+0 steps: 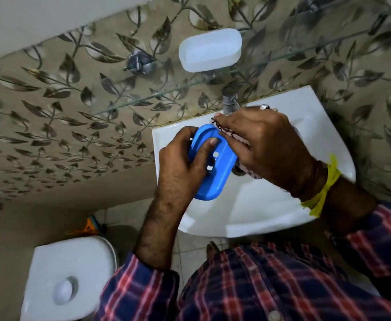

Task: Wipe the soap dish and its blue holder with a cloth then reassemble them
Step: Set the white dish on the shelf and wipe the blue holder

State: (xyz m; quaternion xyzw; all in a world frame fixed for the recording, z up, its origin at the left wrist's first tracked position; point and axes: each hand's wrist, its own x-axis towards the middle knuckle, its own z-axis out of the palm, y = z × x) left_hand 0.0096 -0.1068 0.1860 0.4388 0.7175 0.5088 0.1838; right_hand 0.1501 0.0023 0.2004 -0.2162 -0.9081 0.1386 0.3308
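My left hand (182,167) grips the blue oval holder (220,167) over the white sink, thumb lying across its slotted inside. My right hand (264,144) holds a patterned cloth (230,134) bunched under its fingers and presses it against the holder's upper right rim. The white soap dish (210,49) sits apart, empty, on the glass shelf above the sink.
The white sink (271,205) is fixed to a leaf-patterned tiled wall, with a metal tap (230,101) at its back. A glass shelf (143,98) runs above it on a metal bracket (140,63). A white toilet cistern (67,279) stands at lower left.
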